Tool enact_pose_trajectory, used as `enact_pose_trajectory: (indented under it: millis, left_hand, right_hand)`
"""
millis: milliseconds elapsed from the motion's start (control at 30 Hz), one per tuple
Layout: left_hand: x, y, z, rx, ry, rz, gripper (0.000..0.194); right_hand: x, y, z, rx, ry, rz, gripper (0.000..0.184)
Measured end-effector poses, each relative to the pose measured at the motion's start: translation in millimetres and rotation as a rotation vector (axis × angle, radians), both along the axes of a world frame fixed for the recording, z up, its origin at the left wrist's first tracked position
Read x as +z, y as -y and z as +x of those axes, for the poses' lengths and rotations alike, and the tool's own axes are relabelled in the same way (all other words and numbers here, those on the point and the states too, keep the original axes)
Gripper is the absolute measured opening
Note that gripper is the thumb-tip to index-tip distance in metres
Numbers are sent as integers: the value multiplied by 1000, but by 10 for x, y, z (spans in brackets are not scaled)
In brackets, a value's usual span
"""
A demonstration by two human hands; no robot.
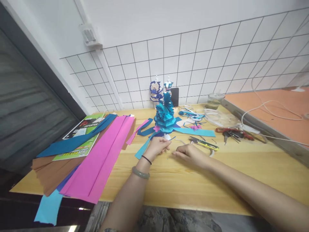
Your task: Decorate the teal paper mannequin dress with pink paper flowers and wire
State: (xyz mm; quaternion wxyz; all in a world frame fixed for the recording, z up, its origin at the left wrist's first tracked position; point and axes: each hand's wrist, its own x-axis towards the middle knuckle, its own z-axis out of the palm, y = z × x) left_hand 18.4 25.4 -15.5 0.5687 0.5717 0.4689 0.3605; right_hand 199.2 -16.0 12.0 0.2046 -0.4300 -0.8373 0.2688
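Note:
My left hand (158,146) is closed in a pinch on a small, thin blue strip (172,138), whose end sticks out past the fingertips. A little to its right, my right hand (189,154) is closed, thumb against the curled index finger; anything in it is too small to make out. Just beyond both hands stands a figure in ruffled teal crepe paper (165,117), with a white round piece (167,137) at its base. Yellow-handled thread snips (205,142) lie beyond my right hand. A pink paper flower (156,128) is at the figure's lower left.
Folded pink crepe paper (101,158), brown sheets (51,170) and a green magazine (84,145) cover the left side. Light blue strips (198,132) and cuttings surround the figure. Pliers and other tools (231,134) lie right, near a glass jar (214,100). A wire grid (180,61) stands behind.

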Motion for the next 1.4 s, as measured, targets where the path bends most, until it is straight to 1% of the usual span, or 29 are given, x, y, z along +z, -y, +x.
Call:
enact_pose_trajectory:
  millis: [67, 133, 200, 267, 433, 500, 600, 667, 733, 800, 900, 967, 1033, 1067, 1133, 1233, 1300, 1400]
  left_hand:
    - [-23, -12, -13, 7, -48, 17, 31]
    - [-30, -16, -16, 16, -92, 22, 33]
    - [-25, -12, -12, 26, -132, 11, 35]
    - [-11, -5, -4, 37, -173, 4, 36]
    - [46, 9, 31, 47, -215, 4, 35]
    - [76, 15, 51, 55, -224, 0, 35]
    - [115, 26, 84, 60, -240, 12, 35]
    - [131, 36, 104, 52, -259, 21, 36]
    - [138, 48, 116, 45, -284, 45, 36]
    - [133, 57, 114, 36, -304, 94, 36]
    - [94, 50, 80, 21, -307, 208, 36]
    - [51, 30, 49, 26, -306, 261, 35]
    - [8, 9, 26, 42, -308, 269, 32]
    - [-8, 2, 21, 48, -307, 265, 31]
    - [-23, 2, 25, 52, -296, 261, 29]
    - [-4, 29, 55, 44, -286, 256, 27]
    - [25, 54, 76, 39, -287, 251, 25]
    - [66, 82, 100, 31, -290, 249, 25]
  right_hand:
    - [28, -28, -23, 36, 39, 22, 27]
    - [39, -67, 1, 36, 58, 54, 23]
    - [40, -110, 70, -11, 59, 88, 20]
    - [39, -153, 179, -94, 72, 119, 19]
    - [58, -253, 612, -328, 204, 164, 31]
    - [74, -273, 823, -385, 240, 170, 37]
    - [91, -250, 1070, -423, 249, 160, 43]
    - [81, -195, 1108, -447, 220, 163, 44]
    - [43, -118, 1010, -454, 169, 197, 44]
    - [-28, -24, 806, -369, 113, 257, 42]
    - [-178, 121, 482, -115, 99, 353, 39]
    - [-276, 195, 364, 30, 133, 406, 38]
    - [-346, 234, 345, 76, 155, 440, 36]
    - [-367, 240, 362, 72, 156, 451, 36]
    - [-379, 236, 420, 35, 141, 463, 34]
    - [-339, 196, 523, -60, 101, 482, 32]
    - [-294, 146, 608, -183, 68, 497, 32]
    - [-244, 44, 775, -433, 44, 488, 33]
